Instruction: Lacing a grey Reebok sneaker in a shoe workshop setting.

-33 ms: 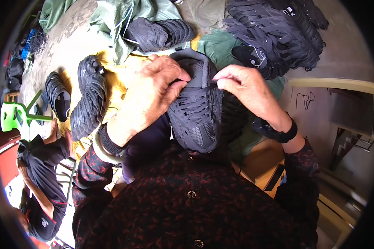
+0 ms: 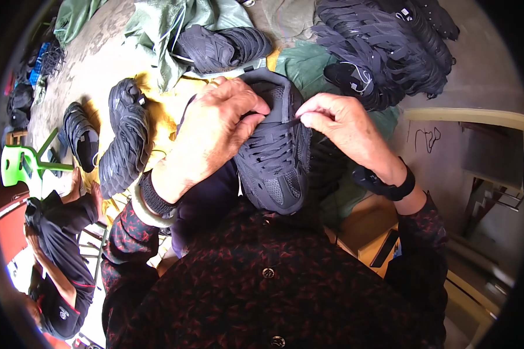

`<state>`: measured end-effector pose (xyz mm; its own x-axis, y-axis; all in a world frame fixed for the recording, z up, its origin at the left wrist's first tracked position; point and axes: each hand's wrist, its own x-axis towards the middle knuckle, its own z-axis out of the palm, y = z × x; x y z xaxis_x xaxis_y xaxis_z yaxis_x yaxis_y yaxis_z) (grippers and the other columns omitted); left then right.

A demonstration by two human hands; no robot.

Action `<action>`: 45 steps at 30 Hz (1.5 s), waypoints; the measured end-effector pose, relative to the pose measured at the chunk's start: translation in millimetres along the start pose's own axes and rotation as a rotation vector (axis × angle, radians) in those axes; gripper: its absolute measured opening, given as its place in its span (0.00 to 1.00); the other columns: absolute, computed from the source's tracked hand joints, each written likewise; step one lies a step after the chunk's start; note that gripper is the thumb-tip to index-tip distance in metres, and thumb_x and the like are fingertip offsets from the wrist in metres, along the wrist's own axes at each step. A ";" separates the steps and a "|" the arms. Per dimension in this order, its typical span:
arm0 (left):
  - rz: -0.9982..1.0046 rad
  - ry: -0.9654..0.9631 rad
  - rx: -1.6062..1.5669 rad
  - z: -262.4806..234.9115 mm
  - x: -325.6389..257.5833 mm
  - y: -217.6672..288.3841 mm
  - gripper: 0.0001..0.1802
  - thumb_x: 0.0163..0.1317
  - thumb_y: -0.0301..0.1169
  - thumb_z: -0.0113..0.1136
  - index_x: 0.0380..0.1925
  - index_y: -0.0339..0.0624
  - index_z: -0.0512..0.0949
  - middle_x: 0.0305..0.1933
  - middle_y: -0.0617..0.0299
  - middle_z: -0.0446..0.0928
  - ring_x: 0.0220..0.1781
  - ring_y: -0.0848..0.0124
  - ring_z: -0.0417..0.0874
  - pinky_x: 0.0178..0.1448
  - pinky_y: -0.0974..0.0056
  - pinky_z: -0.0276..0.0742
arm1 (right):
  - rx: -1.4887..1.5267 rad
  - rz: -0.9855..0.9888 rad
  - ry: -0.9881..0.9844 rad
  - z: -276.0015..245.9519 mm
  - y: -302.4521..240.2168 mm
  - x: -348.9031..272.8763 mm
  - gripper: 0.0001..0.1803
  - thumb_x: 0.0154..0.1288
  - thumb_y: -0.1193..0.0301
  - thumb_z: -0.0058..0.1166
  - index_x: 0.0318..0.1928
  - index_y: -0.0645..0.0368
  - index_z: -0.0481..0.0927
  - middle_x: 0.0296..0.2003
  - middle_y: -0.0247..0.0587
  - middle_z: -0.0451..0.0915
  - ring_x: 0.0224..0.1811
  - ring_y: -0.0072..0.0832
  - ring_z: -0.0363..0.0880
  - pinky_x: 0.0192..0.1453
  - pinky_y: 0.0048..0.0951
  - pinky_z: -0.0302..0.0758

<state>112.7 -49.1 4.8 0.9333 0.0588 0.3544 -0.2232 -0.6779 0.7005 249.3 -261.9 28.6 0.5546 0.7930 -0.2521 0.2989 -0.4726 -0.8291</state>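
A dark grey lace-up sneaker (image 2: 276,174) rests in front of me, its toe toward my body and its opening away. Dark laces (image 2: 276,148) criss-cross below the tongue (image 2: 278,104). My left hand (image 2: 218,125) lies over the sneaker's left side. Its thumb and forefinger are closed at the top of the lacing; what is between the tips is hidden. On the other side, my right hand (image 2: 343,122) pinches a dark shoelace by the top right eyelets, thumb against forefinger.
Stacked dark sneakers stand at the left (image 2: 125,139), at the back (image 2: 221,46) and in a large pile (image 2: 384,52) at back right. Green sheeting (image 2: 163,35) lies behind. A person in dark clothes (image 2: 67,232) sits at far left near a green chair (image 2: 20,166). A wooden-edged table (image 2: 468,118) stands right.
My right hand has shifted very slightly left, closer to the sneaker. My left fingertips have moved a touch to the right. The sneaker stays in nearly the same place.
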 end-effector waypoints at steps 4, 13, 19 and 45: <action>-0.010 -0.064 0.051 6.6 11.8 -2.4 0.11 0.53 0.21 0.72 0.37 0.40 0.84 0.35 0.60 0.80 0.43 0.60 0.81 0.51 0.58 0.76 | -0.047 -0.058 0.057 1.8 2.3 -2.6 0.06 0.65 0.74 0.59 0.38 0.65 0.84 0.32 0.43 0.83 0.34 0.28 0.81 0.42 0.30 0.76; -0.125 -0.090 -0.003 18.2 17.4 3.4 0.09 0.54 0.24 0.72 0.34 0.41 0.82 0.34 0.57 0.79 0.37 0.56 0.83 0.44 0.56 0.79 | -0.219 -0.151 0.135 6.9 4.2 2.3 0.05 0.65 0.76 0.61 0.32 0.64 0.80 0.29 0.36 0.74 0.29 0.24 0.74 0.36 0.29 0.71; -0.064 -0.018 0.006 30.9 18.7 4.6 0.09 0.53 0.24 0.72 0.34 0.42 0.83 0.31 0.59 0.78 0.33 0.62 0.82 0.39 0.60 0.78 | -0.532 -0.502 0.336 17.0 1.9 -1.4 0.10 0.61 0.75 0.63 0.28 0.62 0.75 0.26 0.39 0.71 0.26 0.33 0.73 0.34 0.33 0.71; -0.264 -0.131 -0.124 26.3 19.6 6.6 0.05 0.54 0.23 0.67 0.32 0.39 0.82 0.28 0.57 0.79 0.27 0.63 0.82 0.35 0.61 0.78 | 0.125 -0.198 -0.125 -1.3 31.4 24.0 0.15 0.67 0.67 0.65 0.48 0.62 0.79 0.31 0.30 0.76 0.35 0.18 0.74 0.42 0.26 0.74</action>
<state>137.0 -71.7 0.0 0.9900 0.1204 0.0737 0.0060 -0.5570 0.8305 273.1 -258.2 -2.8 0.3924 0.9103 -0.1320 0.2892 -0.2583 -0.9217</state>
